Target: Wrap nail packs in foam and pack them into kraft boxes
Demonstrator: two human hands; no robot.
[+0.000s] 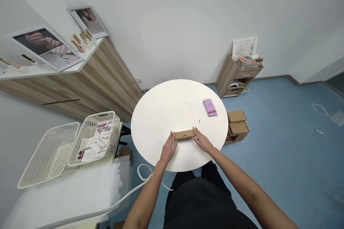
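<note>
A narrow brown cardboard box (184,135) lies crosswise near the front of the round white table (158,114). It has a small half-round notch at the middle of its near edge. My left hand (168,146) grips its left end, fingers pointing forward along the side. At the other end, my right hand (201,139) holds the box between thumb and fingers. Farther back on the right lies a purple rectangular item (210,107), blurred into blocks.
Two white perforated baskets, one bare (48,155) and one with printed cards (92,137), stand on a side table at left. A white cable (129,193) crosses beside my left arm. Cardboard boxes (238,123) sit right of the table, before a small wooden cabinet (224,75).
</note>
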